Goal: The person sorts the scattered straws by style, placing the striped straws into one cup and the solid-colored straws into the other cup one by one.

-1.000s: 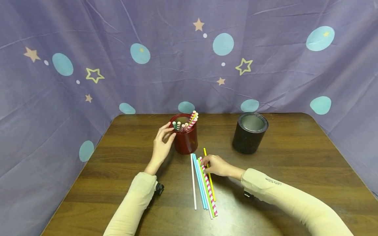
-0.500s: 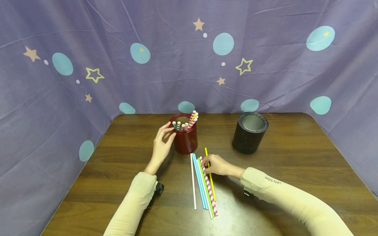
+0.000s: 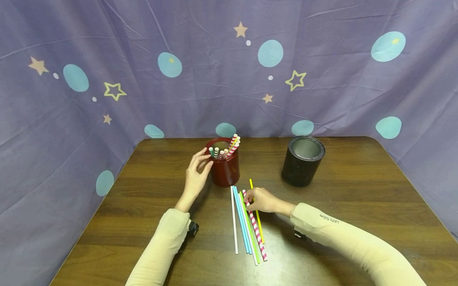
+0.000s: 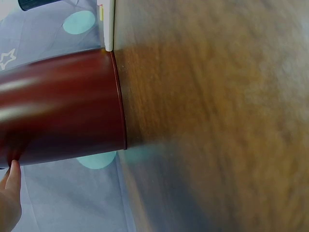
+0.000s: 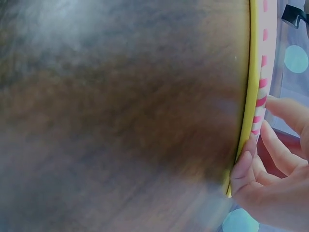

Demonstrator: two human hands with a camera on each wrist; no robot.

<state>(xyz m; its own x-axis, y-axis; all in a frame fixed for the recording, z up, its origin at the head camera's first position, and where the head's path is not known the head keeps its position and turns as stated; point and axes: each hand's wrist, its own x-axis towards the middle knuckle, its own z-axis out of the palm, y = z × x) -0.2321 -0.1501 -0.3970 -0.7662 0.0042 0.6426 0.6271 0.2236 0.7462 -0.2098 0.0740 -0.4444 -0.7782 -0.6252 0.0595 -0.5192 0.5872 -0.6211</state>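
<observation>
My right hand pinches a pink-and-white striped paper straw near its far end. A yellow straw runs along its right side, partly under the hand; the right wrist view shows both straws side by side at the fingers. Left of them lie a green straw, blue straws and white straws. My left hand touches the left side of a dark red can near its rim, its fingers lightly bent. Several striped straws stand in that can.
A black can stands upright at the back right of the wooden table. Behind the table hangs a purple patterned cloth, close to its far edge.
The striped straw has shifted slightly right, apart from the green one at its near end. Its neighbour, the yellow straw, has also slid a little right. My left hand stays put.
</observation>
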